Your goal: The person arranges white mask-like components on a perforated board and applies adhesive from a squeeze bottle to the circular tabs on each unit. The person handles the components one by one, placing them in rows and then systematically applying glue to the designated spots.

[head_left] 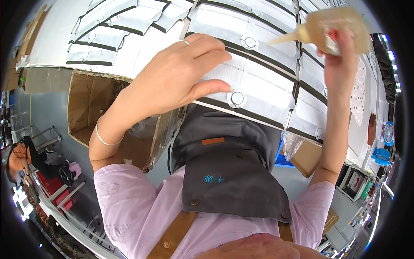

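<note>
Yellowish bottle [323, 23] is lying sideways in the right hand [339, 62], which is gripping it at far right; its nozzle [286, 38] is pointing left toward a round mark [250, 42]. Nearer, the left hand [185, 69], thumb and fingers parted, is covering part of a white panel [267, 84], apparently holding nothing.

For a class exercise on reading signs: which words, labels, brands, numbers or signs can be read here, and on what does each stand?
Dark grey fabric apron: bright blue stitched characters on the bib, wording not copied.
Translucent yellowish plastic bottle in the right hand: white label with a red mark, too blurred to read.
Pale pink short-sleeved shirt: small sleeve print, too faint.
</note>
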Available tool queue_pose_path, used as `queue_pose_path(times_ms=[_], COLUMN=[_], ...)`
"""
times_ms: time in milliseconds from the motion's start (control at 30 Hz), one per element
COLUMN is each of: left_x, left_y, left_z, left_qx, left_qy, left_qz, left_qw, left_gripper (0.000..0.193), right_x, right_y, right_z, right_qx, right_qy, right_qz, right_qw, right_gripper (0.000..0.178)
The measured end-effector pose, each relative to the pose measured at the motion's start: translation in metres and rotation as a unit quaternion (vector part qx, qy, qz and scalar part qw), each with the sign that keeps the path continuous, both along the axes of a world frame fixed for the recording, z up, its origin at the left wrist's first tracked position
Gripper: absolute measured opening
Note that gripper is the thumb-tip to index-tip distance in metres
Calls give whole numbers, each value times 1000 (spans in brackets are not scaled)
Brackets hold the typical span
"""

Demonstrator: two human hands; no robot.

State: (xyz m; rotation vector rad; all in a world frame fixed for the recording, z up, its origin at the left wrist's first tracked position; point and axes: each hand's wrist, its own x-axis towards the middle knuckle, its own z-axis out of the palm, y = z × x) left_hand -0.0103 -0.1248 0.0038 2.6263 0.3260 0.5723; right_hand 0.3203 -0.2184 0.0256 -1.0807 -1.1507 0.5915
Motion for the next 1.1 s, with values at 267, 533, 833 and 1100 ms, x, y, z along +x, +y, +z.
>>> queue_pose_path(times_ms=[267, 533, 833, 1100], left_x=[22, 22, 22, 22], left_y=[13, 16, 16, 16], left_z=[-9, -10, -11, -11], left_qx=[23, 15, 17, 11], left_qy=[30, 25, 25, 31], left_qz=[-8, -10, -10, -8], left_qw=[999, 1000, 1000, 999], left_gripper=[47, 48, 48, 49], right_x=[-17, -36, -8, -12], right_y=[35, 27, 29, 28], right_z=[-11, 14, 3, -4], right_qx=[-61, -70, -62, -61], right_qy=[-89, -111, -235, -291], right_qz=[-12, 17, 3, -44], right_qw=[994, 991, 970, 954], right_gripper=[41, 49, 40, 44])
